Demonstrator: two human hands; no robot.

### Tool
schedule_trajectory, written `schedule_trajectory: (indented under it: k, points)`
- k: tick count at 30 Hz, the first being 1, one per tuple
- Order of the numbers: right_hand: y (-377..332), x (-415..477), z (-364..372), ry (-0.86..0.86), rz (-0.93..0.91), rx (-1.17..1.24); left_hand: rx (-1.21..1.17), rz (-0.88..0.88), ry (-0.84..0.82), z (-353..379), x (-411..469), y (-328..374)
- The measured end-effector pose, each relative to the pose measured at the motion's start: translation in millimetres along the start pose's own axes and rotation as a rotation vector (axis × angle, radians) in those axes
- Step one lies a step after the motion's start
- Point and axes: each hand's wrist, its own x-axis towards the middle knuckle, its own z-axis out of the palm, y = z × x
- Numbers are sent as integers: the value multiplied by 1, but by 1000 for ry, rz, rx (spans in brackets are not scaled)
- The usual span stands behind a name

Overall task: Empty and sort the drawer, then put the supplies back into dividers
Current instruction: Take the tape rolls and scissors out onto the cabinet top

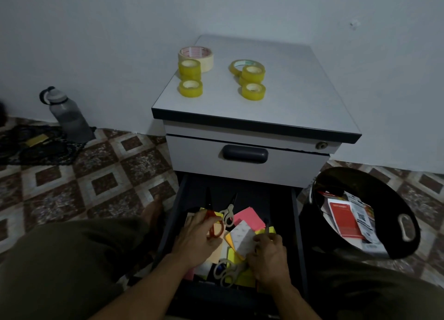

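The lower drawer point(296, 214) of a grey cabinet point(276, 79) is pulled open toward me. Inside lie pink sticky notes point(247, 217), yellow notes point(242, 279), a white card point(242, 239) and a second, white-handled pair of scissors point(228, 215). My left hand point(197, 240) grips the orange-handled scissors point(214, 226), blades pointing away. My right hand point(269, 255) pinches a thin dark pen point(266, 225) at the drawer's right side. A third, grey-handled pair of scissors point(228, 271) lies near the drawer's front. Several yellow tape rolls point(191, 88) and a cream roll point(195, 55) stand on the cabinet top.
A black bin point(406, 226) holding paper packaging stands right of the drawer. The upper drawer point(245, 154) is closed. A grey water bottle point(67, 115) and dark cloth point(36, 144) lie on the tiled floor at the left. My knees flank the drawer.
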Motion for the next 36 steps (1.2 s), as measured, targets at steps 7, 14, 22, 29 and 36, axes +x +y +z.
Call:
schedule_trajectory:
  k: [7,14,22,29,36]
  points:
    - [4,7,6,5,38,34,-13,-76,-44,6,10,3]
    - [2,8,0,-25,91,44,-10,-94,0,-2,8,1]
    - [-1,8,-6,-88,151,86,29,-78,-4,-22,-2,12]
    - [-7,-2,-21,-99,165,87,-60,-91,-4,-36,-12,21]
    - [-28,-20,-57,-38,-44,201,-150,-7,-5,-70,-26,36]
